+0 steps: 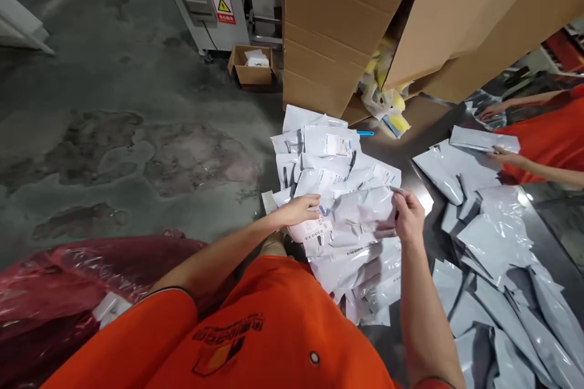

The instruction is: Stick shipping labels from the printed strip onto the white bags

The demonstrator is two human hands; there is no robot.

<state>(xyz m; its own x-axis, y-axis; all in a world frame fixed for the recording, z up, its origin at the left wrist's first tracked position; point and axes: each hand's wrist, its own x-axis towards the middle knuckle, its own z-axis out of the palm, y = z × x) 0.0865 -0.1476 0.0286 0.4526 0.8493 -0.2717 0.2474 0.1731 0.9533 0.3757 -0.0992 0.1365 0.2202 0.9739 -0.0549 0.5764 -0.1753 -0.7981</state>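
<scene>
White plastic mailing bags (337, 146), several with printed labels, lie in an overlapping heap on the metal table (410, 158) in front of me. My left hand (298, 209) rests on the left side of the heap, palm down, with its fingers apart. At the heap's right side, my right hand (409, 214) pinches the edge of a white bag (365, 206), which lies across the other bags. That bag's upward face shows no label.
Large cardboard boxes (323, 30) stand beyond the heap. More mailing bags (497, 231) cover the right side, where another person's hand (506, 157) holds one. Red plastic sacks (91, 273) lie at lower left. A small carton (253, 75) sits on the floor.
</scene>
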